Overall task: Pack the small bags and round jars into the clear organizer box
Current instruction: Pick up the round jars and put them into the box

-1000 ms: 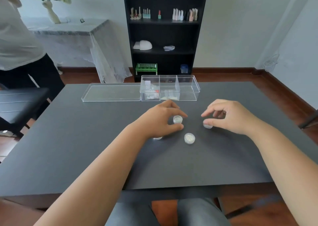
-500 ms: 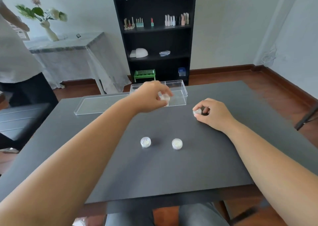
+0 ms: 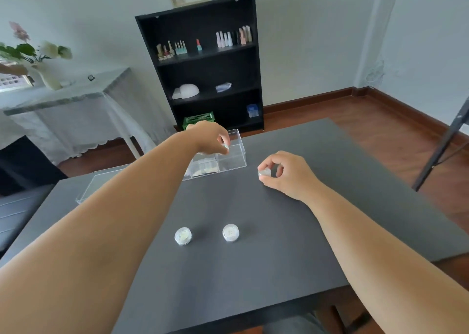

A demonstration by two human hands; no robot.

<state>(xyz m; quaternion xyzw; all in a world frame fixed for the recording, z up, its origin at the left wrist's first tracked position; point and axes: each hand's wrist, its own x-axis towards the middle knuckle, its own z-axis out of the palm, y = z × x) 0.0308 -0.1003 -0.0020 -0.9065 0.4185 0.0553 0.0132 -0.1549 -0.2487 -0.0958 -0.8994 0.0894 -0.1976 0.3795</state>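
The left hand (image 3: 209,139) pinches a small jar (image 3: 225,146) above the clear box (image 3: 232,159) at the table's far side. The right hand (image 3: 285,175) grips another jar (image 3: 264,173) right of the box. Two jars (image 3: 182,236) (image 3: 230,232) sit near.

My left arm runs from the lower left of the frame up to the centre, fully stretched, and my left hand (image 3: 209,138) hangs palm down, thumb and fingertips (image 3: 224,151) pinched together. My right forearm comes in from the lower right, wrist low. My right hand (image 3: 284,173) sits right of centre, thumb and curled fingers closed in a pinch, knuckles up.
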